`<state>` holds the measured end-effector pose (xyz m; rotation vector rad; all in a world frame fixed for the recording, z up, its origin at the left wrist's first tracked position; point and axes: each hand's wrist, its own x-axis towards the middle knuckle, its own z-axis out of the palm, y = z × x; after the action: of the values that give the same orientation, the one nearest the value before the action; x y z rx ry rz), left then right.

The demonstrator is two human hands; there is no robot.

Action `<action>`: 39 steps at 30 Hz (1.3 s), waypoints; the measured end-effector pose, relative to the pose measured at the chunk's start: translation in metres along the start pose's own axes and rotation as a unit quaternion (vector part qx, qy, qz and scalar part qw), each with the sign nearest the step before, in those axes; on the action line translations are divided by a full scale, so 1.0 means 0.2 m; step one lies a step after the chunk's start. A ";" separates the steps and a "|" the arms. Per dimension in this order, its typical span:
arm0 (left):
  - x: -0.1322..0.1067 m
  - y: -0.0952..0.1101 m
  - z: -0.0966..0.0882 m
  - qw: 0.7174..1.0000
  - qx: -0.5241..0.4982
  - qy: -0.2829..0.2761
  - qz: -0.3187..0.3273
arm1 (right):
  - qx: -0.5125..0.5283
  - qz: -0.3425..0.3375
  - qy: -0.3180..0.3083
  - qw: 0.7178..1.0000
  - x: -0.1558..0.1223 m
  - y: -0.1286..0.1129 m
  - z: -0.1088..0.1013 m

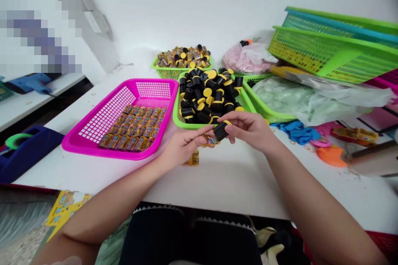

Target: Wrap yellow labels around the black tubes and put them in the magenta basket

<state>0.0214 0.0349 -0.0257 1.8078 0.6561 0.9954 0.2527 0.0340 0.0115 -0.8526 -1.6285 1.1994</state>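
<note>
In front of the baskets, my left hand (183, 145) pinches a colourful printed sleeve (209, 137). My right hand (250, 129) grips a small black canister (220, 131) with a yellow end, tilted against the sleeve. Whether the canister is partly inside the sleeve I cannot tell. More yellow printed sleeves (194, 158) lie on the table below my left hand. Just behind my hands, a green basket (186, 125) is heaped with black, yellow-capped canisters (203, 95). To the left, a magenta basket (120, 155) holds rows of canisters wrapped in printed sleeves (133, 128).
A further green basket (169, 73) at the back holds wrapped pieces. Stacked baskets (329, 56) and a pale plastic bag (280, 97) crowd the right, beside blue scraps (295, 131). A tape dispenser (31, 151) stands at the left edge; a blue tool (32, 83) lies beyond.
</note>
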 end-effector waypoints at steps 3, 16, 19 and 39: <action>0.00 0.02 0.01 0.999 0.012 0.027 -0.020 | -0.009 -0.005 -0.015 1.000 0.00 -0.01 0.01; -0.04 -0.03 0.03 0.978 0.148 0.092 0.110 | -0.099 -0.006 -0.012 0.995 0.00 0.03 0.12; -0.03 -0.02 0.02 0.975 0.192 0.076 0.089 | -0.170 -0.001 0.013 0.985 0.00 0.05 0.18; -0.04 -0.01 0.05 0.954 0.226 0.141 0.135 | -0.169 0.003 0.139 0.976 -0.03 -0.01 0.24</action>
<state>0.0253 0.0239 -0.0327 2.2191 0.8827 1.3913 0.2098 0.0127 0.0068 -1.1823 -1.6185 0.7734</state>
